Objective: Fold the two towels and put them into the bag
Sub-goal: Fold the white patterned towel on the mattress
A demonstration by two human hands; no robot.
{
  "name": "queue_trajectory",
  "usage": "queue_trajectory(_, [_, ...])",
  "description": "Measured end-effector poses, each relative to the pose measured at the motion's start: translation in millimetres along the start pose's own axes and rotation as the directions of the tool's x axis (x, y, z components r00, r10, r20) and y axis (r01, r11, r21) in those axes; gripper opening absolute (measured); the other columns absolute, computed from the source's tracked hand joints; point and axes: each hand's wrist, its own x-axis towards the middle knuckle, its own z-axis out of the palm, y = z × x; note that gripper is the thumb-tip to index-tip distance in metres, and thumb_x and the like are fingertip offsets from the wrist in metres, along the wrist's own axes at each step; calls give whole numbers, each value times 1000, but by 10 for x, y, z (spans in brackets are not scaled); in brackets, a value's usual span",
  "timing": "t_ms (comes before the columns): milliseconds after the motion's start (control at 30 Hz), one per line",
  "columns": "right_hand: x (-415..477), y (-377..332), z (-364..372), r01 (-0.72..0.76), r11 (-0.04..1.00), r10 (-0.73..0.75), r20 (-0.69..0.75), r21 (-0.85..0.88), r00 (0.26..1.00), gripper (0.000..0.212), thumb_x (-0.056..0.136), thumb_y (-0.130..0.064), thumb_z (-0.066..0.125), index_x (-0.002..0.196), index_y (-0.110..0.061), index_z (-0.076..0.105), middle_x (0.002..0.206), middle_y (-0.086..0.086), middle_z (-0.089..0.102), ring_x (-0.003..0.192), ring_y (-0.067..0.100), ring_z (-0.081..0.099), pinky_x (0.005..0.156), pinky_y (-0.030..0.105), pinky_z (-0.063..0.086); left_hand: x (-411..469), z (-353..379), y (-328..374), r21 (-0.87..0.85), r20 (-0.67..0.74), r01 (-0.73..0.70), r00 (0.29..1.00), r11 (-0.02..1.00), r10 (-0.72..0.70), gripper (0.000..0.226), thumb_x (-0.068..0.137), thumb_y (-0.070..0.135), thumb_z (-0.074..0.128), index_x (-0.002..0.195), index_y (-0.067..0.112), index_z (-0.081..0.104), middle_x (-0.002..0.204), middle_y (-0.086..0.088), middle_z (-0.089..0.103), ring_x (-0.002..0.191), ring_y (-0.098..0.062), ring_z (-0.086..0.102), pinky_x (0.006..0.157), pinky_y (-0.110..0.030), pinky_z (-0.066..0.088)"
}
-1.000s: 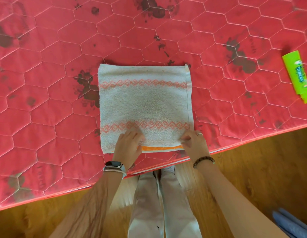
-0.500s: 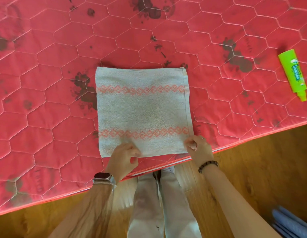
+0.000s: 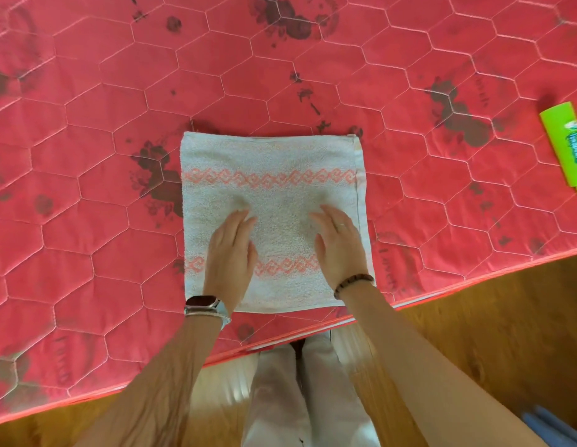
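**One towel on the mattress, both hands flat upon it**

The white towel (image 3: 274, 201) has two orange diamond-pattern bands running from 9 to 3 o'clock. It lies folded to a near square on the red quilted mattress (image 3: 87, 124), close to the mattress's 6 o'clock edge.

The left hand (image 3: 230, 253) rests palm down on the towel's 7 o'clock part and covers part of the nearer band. Its fingers are straight and together and grip nothing. The right hand (image 3: 338, 246) rests palm down on the 4 o'clock part, fingers extended and slightly spread, also gripping nothing.

A smartwatch (image 3: 201, 301) sits on the left wrist. A bead bracelet (image 3: 353, 283) is on the right wrist, and a ring (image 3: 341, 225) on one right finger.

A green tube (image 3: 568, 150) lies on the mattress at 3 o'clock, well apart from the towel and partly cut off by the frame edge. Wooden floor (image 3: 490, 317) shows beyond the mattress edge at 5 o'clock.

A blue item (image 3: 551, 430) in the 5 o'clock corner is too cropped to identify, and whether it holds anything cannot be told.
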Motion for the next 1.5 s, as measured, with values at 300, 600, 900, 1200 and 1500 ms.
queue_trajectory(300, [809, -173, 524, 161, 963, -134, 133, -216, 982, 53, 103, -21, 37, 153, -13, 21, 161, 3, 20, 150, 22, 11, 122, 45, 12, 881, 399, -77, 121, 81, -165, 984, 979, 156, 60, 97, 2, 47, 154, 2, 28, 163, -11, 24, 152, -22, 19, 124, -49, 18])
queue_trajectory(600, [1107, 172, 448, 174, 925, -135, 135, -338, 982, 63, 101, -49, 25, 155, -19, 10, 163, -1, 5, 151, 19, 0, 122, 45, 5, 1118, 338, -422, 325, 98, -85, 994, 942, 55, 65, 105, 44, 23, 159, 9, 11, 167, -7, 7, 155, -20, 5, 125, -46, 5])
queue_trajectory(900, [1212, 564, 163, -67, 929, 68, -9, -364, 998, 67, 102, -48, 23, 155, -12, 4, 164, 4, 0, 151, 20, -5, 123, 42, 5, 1158, 93, -848, 304, -40, 121, 993, 945, -114, 68, 104, 43, 24, 156, 0, 17, 165, -15, 17, 154, -25, 13, 126, -42, 6])
queue_trajectory(1200, [434, -49, 520, 137, 950, -111, 107, -279, 988, 58, 104, -34, 29, 154, -11, 13, 163, 5, 5, 151, 24, 0, 122, 45, 8, 456, 369, -59, 207, 91, -47, 995, 977, 29, 61, 105, 29, 35, 158, 6, 14, 167, -10, 7, 155, -23, 3, 125, -47, 10])
queue_trajectory(1500, [14, 70, 556, -37, 945, 65, 76, -324, 995, 65, 101, -45, 22, 155, -14, 4, 164, 2, -1, 151, 20, -4, 123, 44, 6, -159, 311, -342, 366, 41, 54, 996, 929, -74, 61, 104, 31, 25, 157, 4, 15, 166, -11, 13, 154, -23, 13, 125, -48, 13])
